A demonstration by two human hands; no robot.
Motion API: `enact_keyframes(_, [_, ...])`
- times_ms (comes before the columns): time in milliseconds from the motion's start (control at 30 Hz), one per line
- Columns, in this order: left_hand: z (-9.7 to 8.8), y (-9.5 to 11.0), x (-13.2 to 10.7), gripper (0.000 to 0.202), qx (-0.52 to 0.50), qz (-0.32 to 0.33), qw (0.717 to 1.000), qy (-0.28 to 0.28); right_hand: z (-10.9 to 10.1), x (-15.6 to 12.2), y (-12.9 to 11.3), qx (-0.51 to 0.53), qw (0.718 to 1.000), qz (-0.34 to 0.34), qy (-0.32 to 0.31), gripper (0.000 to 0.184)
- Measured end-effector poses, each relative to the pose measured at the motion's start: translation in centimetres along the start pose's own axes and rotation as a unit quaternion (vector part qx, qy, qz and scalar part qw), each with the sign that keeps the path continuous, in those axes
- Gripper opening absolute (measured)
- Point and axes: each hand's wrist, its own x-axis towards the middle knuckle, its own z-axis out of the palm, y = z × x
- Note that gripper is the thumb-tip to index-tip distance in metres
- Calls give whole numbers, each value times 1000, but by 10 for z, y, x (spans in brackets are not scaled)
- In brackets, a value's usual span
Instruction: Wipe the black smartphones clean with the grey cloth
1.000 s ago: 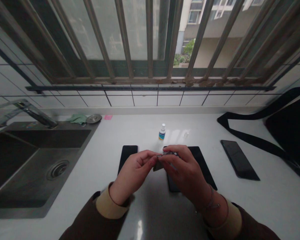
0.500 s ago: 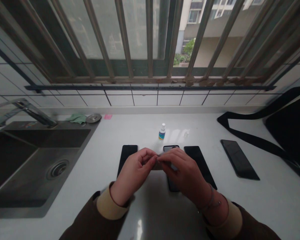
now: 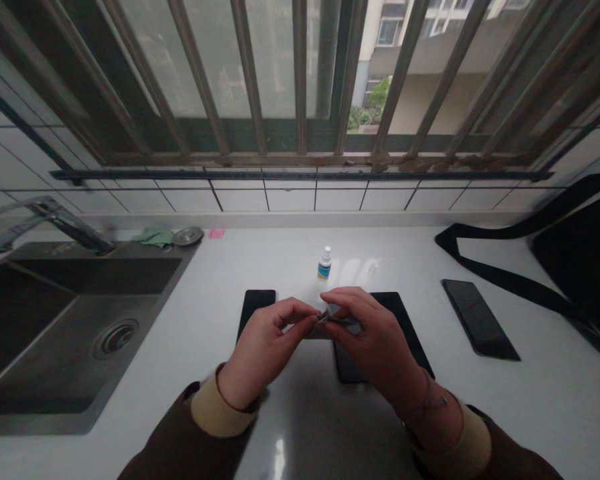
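Observation:
Between my hands, above the counter, is a small thin grey piece (image 3: 322,317), creased like folded cloth or film; I cannot make out its kind. My left hand (image 3: 273,347) pinches its left end between thumb and fingers. My right hand (image 3: 373,333) has its thumb against the right end, the index finger raised a little off it. Under and beside the hands lie a black phone (image 3: 256,303) on the left, a second phone (image 3: 349,370) mostly hidden by my right hand, and a larger black phone (image 3: 405,323) at its right. A small white bottle (image 3: 325,265) with a blue-yellow label stands upright behind.
At left are a steel sink (image 3: 130,297) and a faucet (image 3: 70,227). A green cloth (image 3: 154,236), a metal strainer (image 3: 187,236) and a pink slip (image 3: 217,233) lie behind it. On the right are another dark phone (image 3: 480,320) and a black bag (image 3: 580,247) with its strap.
My right hand's index finger has lifted and its fingers have spread from the thumb, so more of the grey piece shows. My left hand has barely moved.

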Motion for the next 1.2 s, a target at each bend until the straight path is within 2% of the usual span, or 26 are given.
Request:
enact_keyframes(133, [-2,0,-1,11,77,50,996,11,0,-1,-1,-8,1000,12,-22,33])
enact_keyframes(333, [-2,-4,-2,9,137,80,986,41,0,-1,-5,-16,1000,16,2,21])
enact_keyframes(567, [1,-4,-3,13,69,44,996,24,-1,0,-5,-13,1000,13,11,21])
enact_keyframes(733, [3,-9,0,16,-11,-14,1000,24,-2,1,-9,-10,998,-42,37,21])
enact_keyframes(900, [3,-10,3,20,-129,-72,989,-1,-1,1,-13,23,995,-96,-14,22])
enact_keyframes(1033, [3,-4,3,19,-162,-82,983,-22,-1,-1,-8,-8,999,-53,4,22])
enact_keyframes(1200, [1,-1,1,19,-125,-62,990,-34,0,-3,-1,-24,1000,-13,12,29])
